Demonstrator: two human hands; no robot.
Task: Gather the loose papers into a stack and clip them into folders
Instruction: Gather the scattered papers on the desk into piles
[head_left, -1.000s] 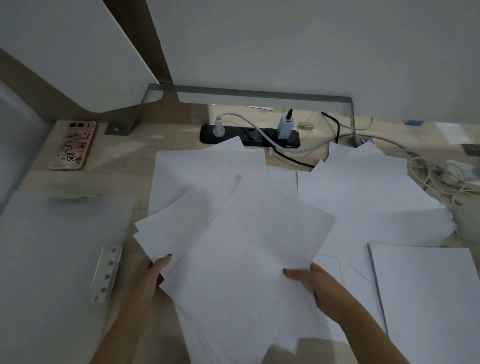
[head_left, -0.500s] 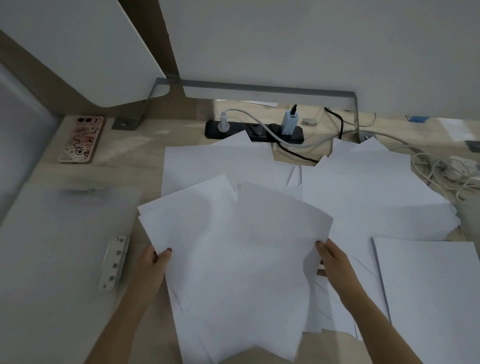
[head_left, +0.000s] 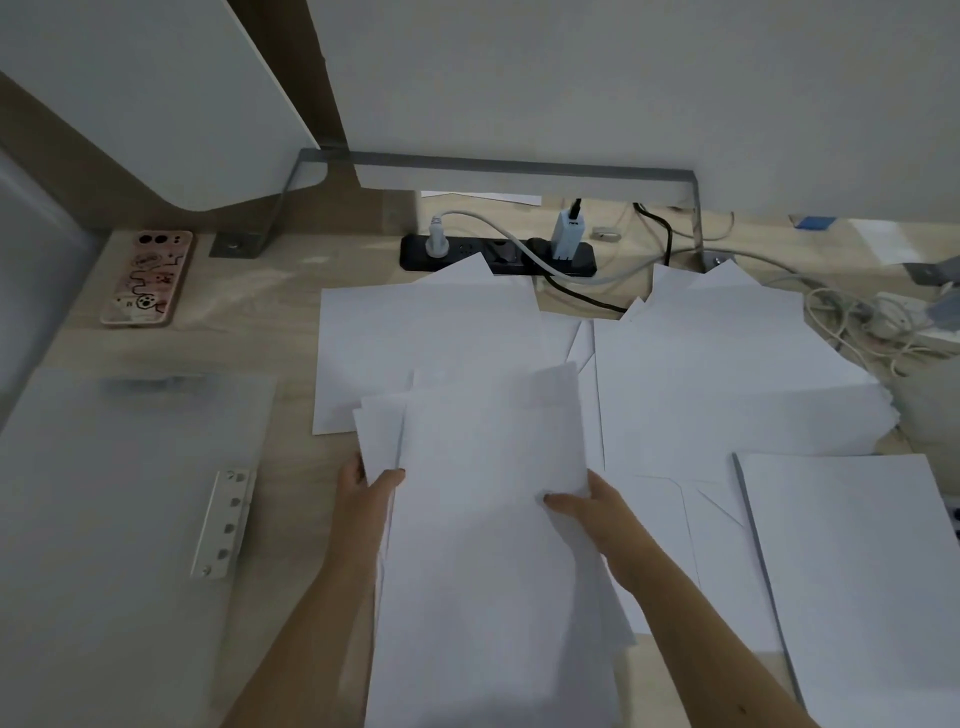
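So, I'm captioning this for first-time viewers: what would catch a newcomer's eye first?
The bundle of white papers at centre, held at its edges by the left hand and right hand. More loose sheets cover the desk behind and to the right. A pink phone lies at far left, a black power strip at the back.

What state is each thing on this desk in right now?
Held papers, roughly gathered, edges uneven.
Left hand, grips their left edge.
Right hand, grips their right edge.
Loose sheets, scattered and overlapping.
Folder, lying flat, nothing clipped in.
Phone, face down.
Power strip, plugs inserted.
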